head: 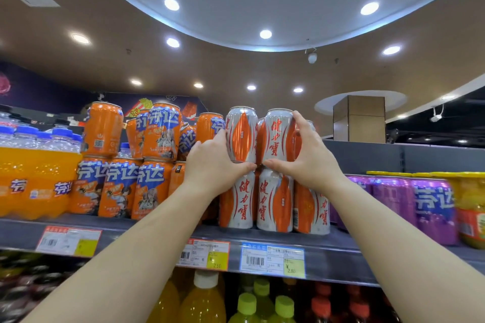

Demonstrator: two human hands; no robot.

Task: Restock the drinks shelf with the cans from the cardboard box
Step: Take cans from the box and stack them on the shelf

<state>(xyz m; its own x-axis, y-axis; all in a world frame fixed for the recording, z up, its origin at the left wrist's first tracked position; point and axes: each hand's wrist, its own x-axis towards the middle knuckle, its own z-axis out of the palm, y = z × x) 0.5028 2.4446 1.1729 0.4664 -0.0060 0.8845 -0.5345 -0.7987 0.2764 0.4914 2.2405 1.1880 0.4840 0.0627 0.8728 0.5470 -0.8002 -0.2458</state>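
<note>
Left hand (210, 162) wraps the left silver-orange can (242, 134) of the top tier, fingers behind its left side, thumb lying along its base. Right hand (308, 155) grasps the right silver-orange can (278, 135) same way: fingers over its upper right side, thumb under the base. Thumb tips nearly meet btwn the 2 cans. Both cans upright, side by side, sitting on the tops of the lower silver-orange cans (274, 199), which stand at the front edge of the drinks shelf (325, 249). More cans of the same kind partly hidden behind.

Left of them: orange soda cans (120, 186) stacked 2 high, then orange soda bottles (31, 181) w/ blue caps. Right: purple cans (430, 207), yellow-lidded tubs (472, 204). Price tags (273, 259) on shelf edge; bottles w/ white, green & red caps on the shelf below. Cardboard box not in view.
</note>
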